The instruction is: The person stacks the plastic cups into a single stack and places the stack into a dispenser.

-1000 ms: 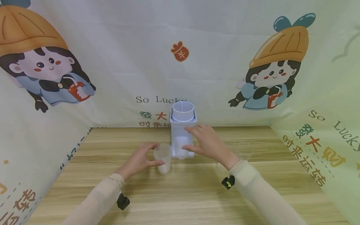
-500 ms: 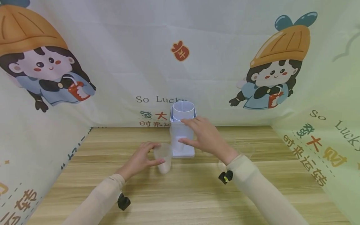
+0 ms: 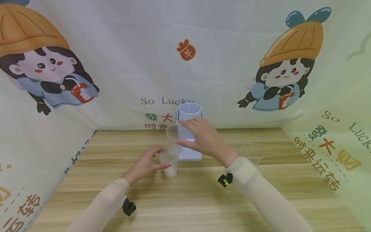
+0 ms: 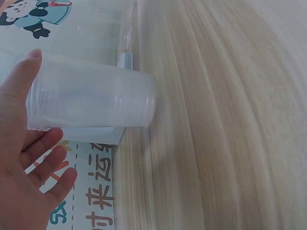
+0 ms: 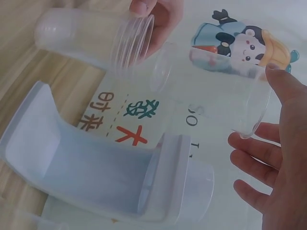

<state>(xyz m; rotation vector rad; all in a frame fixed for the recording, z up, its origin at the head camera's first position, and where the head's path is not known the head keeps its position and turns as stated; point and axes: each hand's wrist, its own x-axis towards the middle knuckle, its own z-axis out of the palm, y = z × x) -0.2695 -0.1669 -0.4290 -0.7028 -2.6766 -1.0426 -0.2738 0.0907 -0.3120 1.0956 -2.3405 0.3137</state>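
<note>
A nested stack of clear plastic cups (image 3: 170, 167) stands upright on the table, and my left hand (image 3: 144, 164) holds it near the rim, thumb on one side and fingers on the other. In the right wrist view several rims show at the mouth of the cup stack (image 5: 81, 38). My right hand (image 3: 204, 138) pinches a single clear plastic cup (image 5: 211, 86) by its rim, upright with its base close over the stack's mouth. Behind the right hand stands a pale lilac cup dispenser (image 3: 189, 111), a round tube on top and a flat base (image 3: 190, 155) below.
More clear plastic cups (image 3: 252, 153) lie on the wood-grain table (image 3: 185, 199) to the right, partly hidden by the right forearm. A printed cloth (image 3: 139, 58) hangs behind and on both sides, with the dispenser standing close to it.
My right hand has carried the single cup leftward and up, from in front of the dispenser to over the stack. My left hand has kept its grip on the stack in nearly the same place.
</note>
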